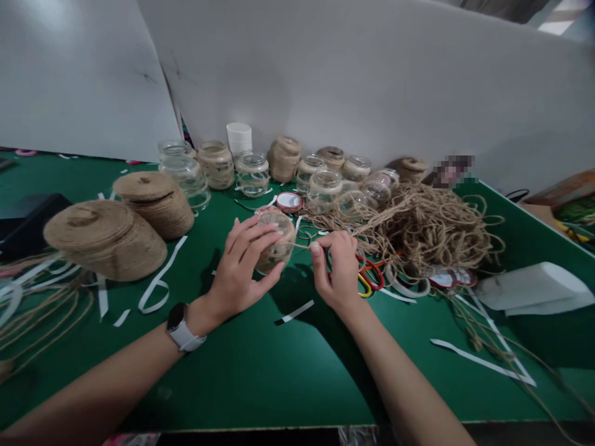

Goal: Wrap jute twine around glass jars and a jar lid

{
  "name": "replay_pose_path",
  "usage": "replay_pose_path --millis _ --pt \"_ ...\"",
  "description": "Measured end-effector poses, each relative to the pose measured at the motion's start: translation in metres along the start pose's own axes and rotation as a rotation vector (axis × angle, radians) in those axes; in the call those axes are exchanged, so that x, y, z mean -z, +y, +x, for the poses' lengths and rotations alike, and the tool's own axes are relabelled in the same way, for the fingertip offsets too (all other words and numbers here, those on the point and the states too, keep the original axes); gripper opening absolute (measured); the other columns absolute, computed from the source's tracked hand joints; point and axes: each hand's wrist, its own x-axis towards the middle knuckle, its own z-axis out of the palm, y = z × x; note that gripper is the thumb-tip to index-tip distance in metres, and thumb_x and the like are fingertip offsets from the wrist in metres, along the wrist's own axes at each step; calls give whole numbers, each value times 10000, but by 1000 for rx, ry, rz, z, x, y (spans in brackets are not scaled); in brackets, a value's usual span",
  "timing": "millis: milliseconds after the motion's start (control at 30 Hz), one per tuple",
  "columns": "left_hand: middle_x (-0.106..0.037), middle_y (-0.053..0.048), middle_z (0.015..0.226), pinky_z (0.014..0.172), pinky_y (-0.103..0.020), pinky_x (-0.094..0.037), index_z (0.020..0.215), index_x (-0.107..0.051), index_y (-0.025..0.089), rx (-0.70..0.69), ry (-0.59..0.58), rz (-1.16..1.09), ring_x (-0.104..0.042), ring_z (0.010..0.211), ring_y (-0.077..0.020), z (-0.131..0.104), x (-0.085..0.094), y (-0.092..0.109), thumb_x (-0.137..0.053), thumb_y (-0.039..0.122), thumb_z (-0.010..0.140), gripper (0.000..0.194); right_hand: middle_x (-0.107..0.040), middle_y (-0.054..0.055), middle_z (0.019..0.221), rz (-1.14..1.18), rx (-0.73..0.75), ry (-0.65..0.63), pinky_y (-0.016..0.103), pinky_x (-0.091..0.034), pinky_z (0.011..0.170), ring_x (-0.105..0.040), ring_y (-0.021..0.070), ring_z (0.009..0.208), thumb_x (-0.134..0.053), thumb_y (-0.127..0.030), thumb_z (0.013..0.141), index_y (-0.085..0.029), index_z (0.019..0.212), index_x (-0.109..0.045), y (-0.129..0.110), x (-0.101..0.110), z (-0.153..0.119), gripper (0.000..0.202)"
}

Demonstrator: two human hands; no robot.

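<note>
A glass jar with twine around it (281, 251) is held by my left hand (248, 260), its fingers wrapped over the near side and top. My right hand (338, 269), to the right of the jar, pinches a strand of twine (300, 246) between thumb and finger. The strand runs taut from the jar to that pinch. Just right of my right hand lie scissors with red and yellow handles (372, 275). A round lid (289, 202) lies behind the jar.
Two twine-wrapped containers (106, 238) stand at the left. Several jars (253, 173) and stacked white cups (239, 137) line the back. A tangled twine heap (432, 226) and white roll (534, 288) are at the right. Paper strips lie on the green table (260, 384).
</note>
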Motion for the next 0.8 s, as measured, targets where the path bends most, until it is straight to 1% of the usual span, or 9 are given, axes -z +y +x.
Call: replay_pose_path --millis 133,233,400,500,633,800 --pt "-601 -122 1229 1102 -561 -387 1214 -501 200 27 19 -56 -480 1307 -322 2 0 -3 -749 210 785 495 -535 -2 744 -8 15 44 336 -329 728 -469 165 737 -432 -196 964 -225 832 -456 -4 -1 0 137" --pt "-607 -115 1224 1088 -561 -410 1180 -506 204 24 21 -116 -487 1311 -314 4 -1 -2 -745 212 795 454 -532 -5 731 -18 19 71 335 -326 722 -467 165 729 -430 -211 971 -226 816 -455 -6 -2 0 157" --pt "-628 -102 1194 1060 -545 -453 1160 -519 210 23 34 -129 -510 1297 -307 6 0 -1 -734 207 804 415 -538 -6 704 -67 -14 91 334 -320 710 -477 170 727 -424 -236 983 -229 778 -457 -5 -3 1 208" --pt "-631 -98 1206 1072 -543 -445 1146 -530 211 39 23 -168 -508 1303 -302 7 1 0 -732 199 800 400 -556 -6 699 -80 -42 74 336 -319 708 -499 173 740 -441 -232 979 -231 760 -461 -4 -5 1 219" --pt "-630 -103 1221 1075 -547 -442 1134 -540 215 53 -11 -285 -509 1301 -303 7 2 -2 -721 200 795 385 -572 -5 699 -83 -73 59 339 -321 704 -513 176 744 -454 -234 972 -232 747 -469 -3 -6 1 225" --pt "-623 -110 1229 1080 -543 -432 1132 -541 209 56 -30 -340 -512 1296 -302 8 3 -3 -704 163 784 387 -565 -8 693 -105 -66 63 335 -316 704 -503 170 736 -464 -232 973 -229 744 -463 -3 -7 3 228"
